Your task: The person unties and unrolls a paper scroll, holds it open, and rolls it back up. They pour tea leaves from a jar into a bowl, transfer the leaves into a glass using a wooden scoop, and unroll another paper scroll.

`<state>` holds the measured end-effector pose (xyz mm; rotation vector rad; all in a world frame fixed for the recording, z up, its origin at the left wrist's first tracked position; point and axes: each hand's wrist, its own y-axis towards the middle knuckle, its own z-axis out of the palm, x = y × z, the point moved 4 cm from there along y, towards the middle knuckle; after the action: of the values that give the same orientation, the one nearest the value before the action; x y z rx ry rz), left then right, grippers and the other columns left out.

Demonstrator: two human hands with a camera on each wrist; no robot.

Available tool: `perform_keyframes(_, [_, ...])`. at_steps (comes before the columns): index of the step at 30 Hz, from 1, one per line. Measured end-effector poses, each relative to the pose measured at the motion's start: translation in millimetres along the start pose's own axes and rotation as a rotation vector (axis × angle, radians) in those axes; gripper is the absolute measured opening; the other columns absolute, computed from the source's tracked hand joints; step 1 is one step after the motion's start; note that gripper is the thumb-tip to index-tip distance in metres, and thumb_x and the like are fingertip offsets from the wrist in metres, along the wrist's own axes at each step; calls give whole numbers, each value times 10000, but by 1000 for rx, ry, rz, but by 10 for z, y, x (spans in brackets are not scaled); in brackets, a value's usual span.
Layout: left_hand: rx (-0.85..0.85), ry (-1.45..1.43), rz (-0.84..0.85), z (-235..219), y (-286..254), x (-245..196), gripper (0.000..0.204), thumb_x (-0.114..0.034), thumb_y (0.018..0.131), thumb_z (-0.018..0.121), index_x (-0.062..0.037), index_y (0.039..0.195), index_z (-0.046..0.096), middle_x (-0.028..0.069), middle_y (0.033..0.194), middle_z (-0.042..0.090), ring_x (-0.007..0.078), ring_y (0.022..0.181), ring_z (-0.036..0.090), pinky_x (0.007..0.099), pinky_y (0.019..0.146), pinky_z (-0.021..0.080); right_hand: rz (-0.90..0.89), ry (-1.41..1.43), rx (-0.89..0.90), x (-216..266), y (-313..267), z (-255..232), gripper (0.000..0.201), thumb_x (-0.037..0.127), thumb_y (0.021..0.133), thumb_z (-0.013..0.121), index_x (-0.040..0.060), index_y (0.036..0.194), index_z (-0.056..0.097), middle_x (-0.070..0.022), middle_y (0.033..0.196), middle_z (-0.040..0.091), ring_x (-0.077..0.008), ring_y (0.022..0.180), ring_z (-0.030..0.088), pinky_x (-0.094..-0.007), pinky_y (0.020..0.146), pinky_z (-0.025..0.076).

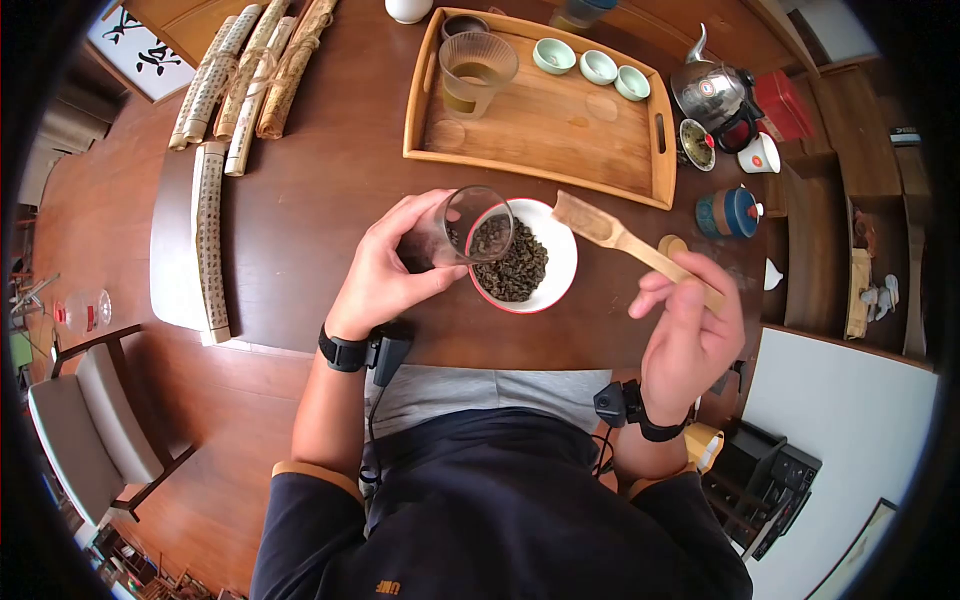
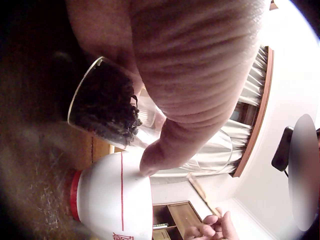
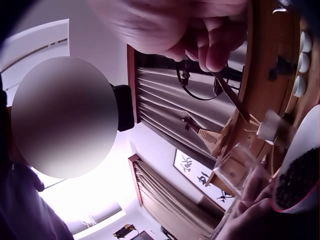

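My left hand [image 1: 395, 262] grips a clear glass [image 1: 480, 225], tilted with its mouth toward a white red-rimmed bowl [image 1: 560, 262]. Dark tea leaves [image 1: 515, 265] lie in the bowl, and the left wrist view shows dark leaves [image 2: 107, 105] inside the glass as well. The thumb is against the bowl's rim or close to it; which, I cannot tell. Right of the bowl, my right hand [image 1: 695, 330] holds a wooden scoop [image 1: 600, 225] by its handle, raised with its broad end toward the bowl. No leaves show on the scoop.
Behind the bowl is a wooden tray [image 1: 540, 165] with a glass pitcher [image 1: 478, 75] and several pale green cups [image 1: 553, 56]. A metal kettle [image 1: 708, 90], a lidded bowl [image 1: 697, 144] and a blue jar [image 1: 728, 213] stand at the right. Bamboo scrolls [image 1: 208, 240] lie at the left.
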<state>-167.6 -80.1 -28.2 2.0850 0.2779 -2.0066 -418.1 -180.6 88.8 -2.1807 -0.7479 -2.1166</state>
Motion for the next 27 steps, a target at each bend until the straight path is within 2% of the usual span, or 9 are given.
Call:
perform_keyframes(1, [-4, 5, -6, 0, 1, -6, 722, 37, 741, 812, -20, 1409, 545, 58, 1247, 610, 88, 1078, 568, 217, 823, 512, 93, -108, -17, -47, -6, -29, 222, 83, 1007, 621, -61, 1177, 619, -150, 857, 707, -159, 693, 647, -262, 673, 528])
perform_keyframes(2, [0, 2, -4, 2, 2, -5, 722, 37, 741, 812, -20, 1409, 545, 58, 1247, 610, 88, 1078, 568, 217, 823, 512, 174, -159, -16, -98, -20, -43, 176, 54, 945, 708, -42, 1087, 672, -112, 837, 719, -149, 715, 667, -257, 660, 522])
perform_keyframes(4, [0, 51, 22, -3, 4, -11, 723, 41, 740, 811, -19, 1410, 545, 64, 1253, 610, 92, 1091, 567, 209, 801, 515, 86, -376, 91, -178, -45, -63, 132, 47, 901, 752, -16, 1003, 696, -94, 827, 716, -137, 704, 665, -262, 635, 510])
perform_keyframes(5, [6, 50, 22, 2, -4, -7, 723, 41, 740, 811, -19, 1410, 545, 64, 1253, 610, 92, 1091, 567, 209, 801, 515, 84, -385, 108, -171, -51, -21, 127, 43, 868, 779, -1, 956, 699, -92, 827, 715, -131, 688, 658, -266, 629, 501])
perform_keyframes(8, [-5, -21, -57, 6, -15, 22, 715, 21, 742, 813, -11, 1404, 547, 68, 1253, 614, 108, 1120, 566, 229, 861, 508, -155, -501, 248, -80, -9, 148, 163, 54, 830, 820, 14, 899, 677, -81, 755, 673, -157, 618, 630, -273, 573, 484])
perform_keyframes(9, [-9, -5, -52, 3, -13, 16, 709, 6, 741, 817, -4, 1398, 550, 70, 1248, 617, 122, 1137, 567, 248, 912, 491, -171, -486, 262, -128, -21, 178, 187, 68, 813, 837, 21, 876, 667, -71, 728, 652, -155, 583, 610, -273, 533, 465])
perform_keyframes(13, [-14, -44, -44, 6, -7, 16, 696, -32, 740, 827, 11, 1380, 555, 73, 1234, 623, 160, 1182, 567, 298, 1042, 426, -155, -459, 253, -285, -65, 250, 205, 81, 809, 846, 23, 890, 667, -70, 742, 667, -138, 584, 617, -263, 520, 467])
perform_keyframes(22, [-14, -55, -64, 9, -15, 14, 696, -35, 742, 833, 10, 1379, 556, 72, 1232, 620, 161, 1183, 566, 299, 1040, 428, -114, -392, 97, -330, -116, 133, 193, 50, 825, 817, 18, 960, 683, -140, 846, 717, -275, 723, 694, -345, 653, 536])
perform_keyframes(27, [-13, -48, -59, 4, -14, 24, 703, -28, 742, 834, 6, 1384, 551, 71, 1228, 619, 157, 1178, 566, 295, 1037, 430, -396, -595, 255, -178, -30, 201, 167, 38, 850, 754, 29, 997, 675, -119, 846, 669, -302, 712, 648, -389, 630, 511])
